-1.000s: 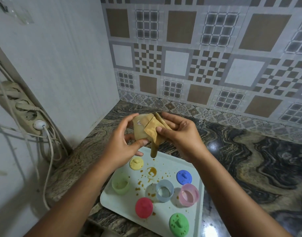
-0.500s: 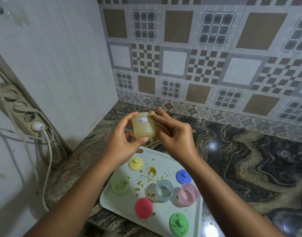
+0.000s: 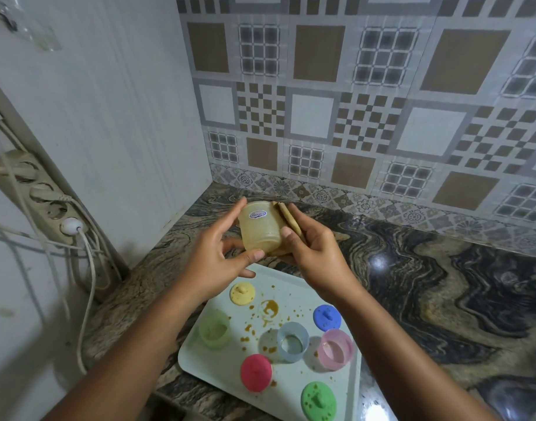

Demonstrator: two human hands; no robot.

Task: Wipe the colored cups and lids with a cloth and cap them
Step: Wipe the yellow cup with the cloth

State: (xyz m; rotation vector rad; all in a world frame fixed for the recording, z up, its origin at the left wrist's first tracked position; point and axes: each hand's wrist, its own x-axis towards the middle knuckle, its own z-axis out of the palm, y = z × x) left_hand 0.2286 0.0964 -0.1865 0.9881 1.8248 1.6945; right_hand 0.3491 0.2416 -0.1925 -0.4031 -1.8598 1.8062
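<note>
Your left hand (image 3: 218,253) grips yellow cup (image 3: 260,229) over bench (image 3: 443,284), just beyond tray (image 3: 200,357); your right hand (image 3: 318,253) pinches cloth (image 3: 288,218) against its side. Cloth covered front second ago, now label bare: outside likely wiped, yellow lid (image 3: 242,293) next.

yellow cup (image 3: 260,232) | pink lid (image 3: 256,372) | green lid (image 3: 317,401) | marbled counter (image 3: 443,284)
</note>
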